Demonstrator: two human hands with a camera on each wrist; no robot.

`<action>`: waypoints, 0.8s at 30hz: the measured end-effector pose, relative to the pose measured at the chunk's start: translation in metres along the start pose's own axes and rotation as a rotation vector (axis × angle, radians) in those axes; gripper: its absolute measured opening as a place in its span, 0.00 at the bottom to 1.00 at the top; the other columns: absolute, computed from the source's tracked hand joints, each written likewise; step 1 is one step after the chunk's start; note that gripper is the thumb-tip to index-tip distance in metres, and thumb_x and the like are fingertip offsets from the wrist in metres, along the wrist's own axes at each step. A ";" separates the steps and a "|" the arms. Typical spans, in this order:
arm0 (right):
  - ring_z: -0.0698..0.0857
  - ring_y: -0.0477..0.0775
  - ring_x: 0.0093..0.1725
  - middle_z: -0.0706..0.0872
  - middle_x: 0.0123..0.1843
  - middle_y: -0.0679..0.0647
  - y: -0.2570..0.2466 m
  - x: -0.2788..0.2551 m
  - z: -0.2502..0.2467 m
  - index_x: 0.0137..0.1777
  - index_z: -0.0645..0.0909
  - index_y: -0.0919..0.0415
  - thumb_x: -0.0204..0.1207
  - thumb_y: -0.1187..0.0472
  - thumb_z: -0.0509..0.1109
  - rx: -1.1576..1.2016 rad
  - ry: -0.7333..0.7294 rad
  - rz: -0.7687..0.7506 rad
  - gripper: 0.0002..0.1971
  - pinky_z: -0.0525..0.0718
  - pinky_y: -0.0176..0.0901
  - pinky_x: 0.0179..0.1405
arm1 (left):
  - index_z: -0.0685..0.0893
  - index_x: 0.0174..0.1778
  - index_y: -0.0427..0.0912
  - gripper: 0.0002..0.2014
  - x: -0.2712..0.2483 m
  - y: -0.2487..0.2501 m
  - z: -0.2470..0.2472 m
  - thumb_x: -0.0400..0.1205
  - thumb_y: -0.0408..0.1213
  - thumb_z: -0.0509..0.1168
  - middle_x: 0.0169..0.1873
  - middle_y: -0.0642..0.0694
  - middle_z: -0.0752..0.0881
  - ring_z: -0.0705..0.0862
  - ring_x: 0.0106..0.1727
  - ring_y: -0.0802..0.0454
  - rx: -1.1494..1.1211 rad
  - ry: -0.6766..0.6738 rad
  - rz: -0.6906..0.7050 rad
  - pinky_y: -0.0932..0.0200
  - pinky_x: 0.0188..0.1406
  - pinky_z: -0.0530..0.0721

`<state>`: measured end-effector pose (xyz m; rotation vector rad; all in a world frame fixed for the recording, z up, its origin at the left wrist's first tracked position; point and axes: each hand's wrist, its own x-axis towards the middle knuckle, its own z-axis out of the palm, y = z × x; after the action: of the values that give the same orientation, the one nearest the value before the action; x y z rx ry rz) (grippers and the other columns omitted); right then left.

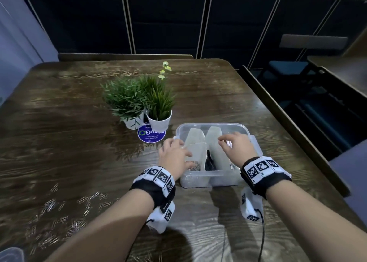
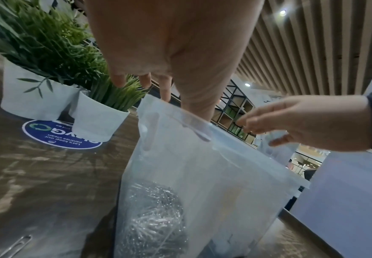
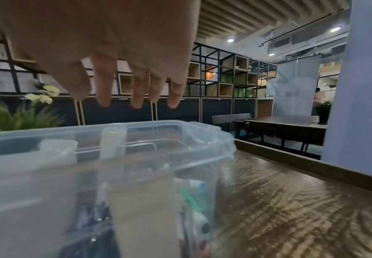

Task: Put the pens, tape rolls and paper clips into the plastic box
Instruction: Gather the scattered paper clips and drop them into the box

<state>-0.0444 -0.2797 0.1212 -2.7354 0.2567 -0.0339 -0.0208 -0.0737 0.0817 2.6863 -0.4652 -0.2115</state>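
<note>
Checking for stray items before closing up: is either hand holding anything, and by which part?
Right hand holds nothing. Left hand touches a divider's top edge in the box; whether it grips cannot be told.

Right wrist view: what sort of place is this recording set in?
Probably a shared office pantry or break area: open grid shelving behind, another table with a chair, and a table sticker reading "Let's keep our pantries clean".
</note>
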 end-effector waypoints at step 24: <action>0.75 0.71 0.70 0.59 0.79 0.69 -0.051 0.018 0.057 0.86 0.46 0.63 0.79 0.40 0.65 0.098 -0.191 0.305 0.46 0.74 0.55 0.66 | 0.67 0.80 0.55 0.25 -0.001 -0.145 -0.063 0.85 0.45 0.61 0.72 0.45 0.78 0.78 0.69 0.45 -0.366 0.022 -0.170 0.57 0.64 0.74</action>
<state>-0.0148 -0.2148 0.0885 -2.5510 0.5960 0.2889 0.0335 0.0751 0.0790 2.3640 -0.1692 -0.2851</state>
